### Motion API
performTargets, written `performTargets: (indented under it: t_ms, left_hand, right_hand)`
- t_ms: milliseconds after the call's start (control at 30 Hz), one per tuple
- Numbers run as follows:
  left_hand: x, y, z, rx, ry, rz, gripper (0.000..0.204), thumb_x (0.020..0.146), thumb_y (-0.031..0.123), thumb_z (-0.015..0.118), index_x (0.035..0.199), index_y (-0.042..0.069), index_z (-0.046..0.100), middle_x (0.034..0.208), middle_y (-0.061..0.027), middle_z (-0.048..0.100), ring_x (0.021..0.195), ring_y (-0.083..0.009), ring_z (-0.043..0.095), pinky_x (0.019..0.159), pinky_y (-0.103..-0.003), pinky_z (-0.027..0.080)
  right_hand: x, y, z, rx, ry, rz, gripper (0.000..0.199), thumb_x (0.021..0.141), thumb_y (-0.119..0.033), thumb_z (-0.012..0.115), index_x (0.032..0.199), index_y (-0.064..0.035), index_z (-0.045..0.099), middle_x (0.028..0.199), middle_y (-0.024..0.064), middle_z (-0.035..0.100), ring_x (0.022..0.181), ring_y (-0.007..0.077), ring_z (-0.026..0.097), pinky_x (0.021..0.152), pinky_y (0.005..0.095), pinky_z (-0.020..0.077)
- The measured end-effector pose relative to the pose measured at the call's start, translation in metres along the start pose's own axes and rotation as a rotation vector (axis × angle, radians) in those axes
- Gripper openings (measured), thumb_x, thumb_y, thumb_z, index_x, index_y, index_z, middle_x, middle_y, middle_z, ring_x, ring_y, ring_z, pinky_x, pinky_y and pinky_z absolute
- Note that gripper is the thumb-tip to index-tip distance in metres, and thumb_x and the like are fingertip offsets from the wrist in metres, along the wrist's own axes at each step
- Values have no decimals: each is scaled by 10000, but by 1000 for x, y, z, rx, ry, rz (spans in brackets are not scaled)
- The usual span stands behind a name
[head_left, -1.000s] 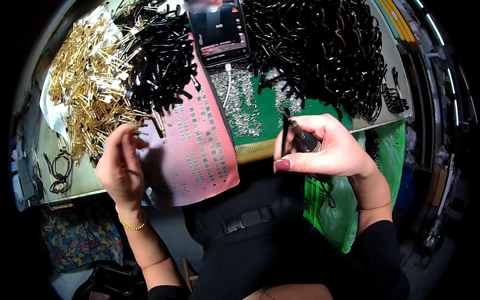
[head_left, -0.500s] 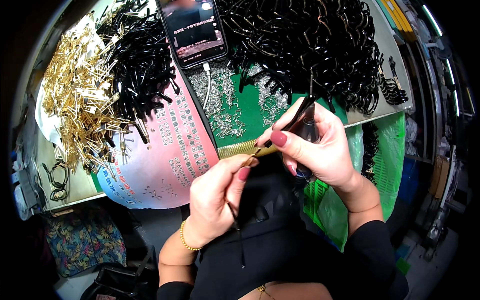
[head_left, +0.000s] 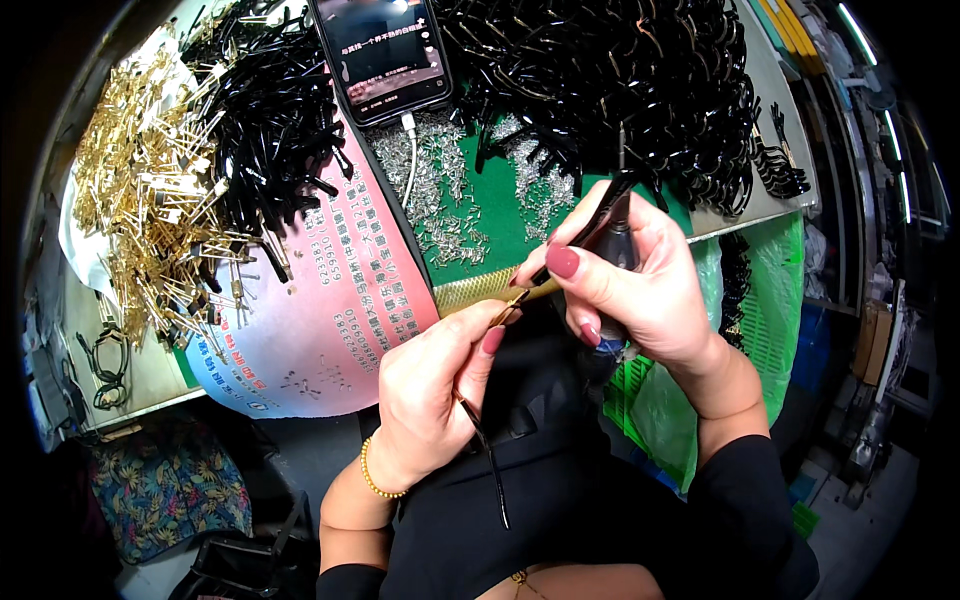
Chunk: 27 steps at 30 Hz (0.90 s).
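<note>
My left hand (head_left: 425, 385) is closed in a pinch on a thin eyeglass temple (head_left: 490, 468), whose black tip dangles below the palm and whose gold end shows at the fingertips. Just right of it, my right hand (head_left: 640, 285) is closed around a dark pen-shaped screwdriver (head_left: 612, 245), its thin bit pointing away from me. Thumb and forefinger of that hand also pinch slim black temples (head_left: 607, 205). The fingertips of both hands nearly meet over the table's front edge; whether the two parts touch, I cannot tell.
Gold metal parts (head_left: 140, 200) and black parts (head_left: 265, 140) are heaped at left on a printed pink-and-blue sheet (head_left: 320, 350). Tiny silver pieces (head_left: 450, 235) lie on a green mat (head_left: 490, 200) below a phone (head_left: 385, 60). Black temples (head_left: 620, 70) pile up at right, above a green basket (head_left: 775, 320).
The hands keep their grips and have barely moved. The temple hanging from my left hand has swung slightly right. The view has shifted a little.
</note>
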<state>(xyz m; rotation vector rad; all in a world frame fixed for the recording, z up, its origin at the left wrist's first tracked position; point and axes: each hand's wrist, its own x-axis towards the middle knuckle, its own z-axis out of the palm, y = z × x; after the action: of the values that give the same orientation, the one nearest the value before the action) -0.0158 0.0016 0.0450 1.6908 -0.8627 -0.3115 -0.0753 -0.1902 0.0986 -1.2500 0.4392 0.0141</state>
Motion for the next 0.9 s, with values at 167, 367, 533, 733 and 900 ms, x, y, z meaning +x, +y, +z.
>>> performTargets:
  t_ms: [167,367,533,733,900]
  left_hand:
    - [0,-1,8,26,27,42,191,911,-35,660,1101,-20,670,948,-149,737,801,-299,734,694,-337,571]
    - [-4,-1,17,68,-102,-34,124,934,-20,634,1058,-12,630,878,-128,708,705,-278,693,635,-342,541]
    - [-4,0,2,-130,-20,-411,136,1056,65,506,1138,-12,582,907,-87,726,671,-113,641,612,-277,528]
    - [10,-2,19,-400,60,-431,188,1081,138,473,1125,-31,544,1261,-177,680,649,-70,598,615,-237,571]
    - [27,3,26,-524,-87,-511,180,1078,139,485,1118,-28,540,1271,-180,662,705,-64,614,608,-225,567]
  right_hand:
    - [-5,5,-1,-106,-22,-30,149,958,-107,707,1010,-23,595,922,55,711,601,35,586,470,174,440]
    - [-10,17,-28,-534,-152,-181,217,971,-180,693,1013,-3,575,975,77,653,841,112,635,652,264,510]
    - [-12,-6,-50,-1480,-160,-260,295,941,-142,631,1209,-93,518,1016,138,537,756,323,648,625,410,538]
    - [-3,-4,-51,-1631,-194,-284,398,928,-117,611,1313,-208,574,923,143,543,673,273,655,519,375,514]
    - [0,-2,-51,-1603,-189,-295,396,932,-124,592,1320,-204,570,926,168,556,666,292,667,524,382,520]
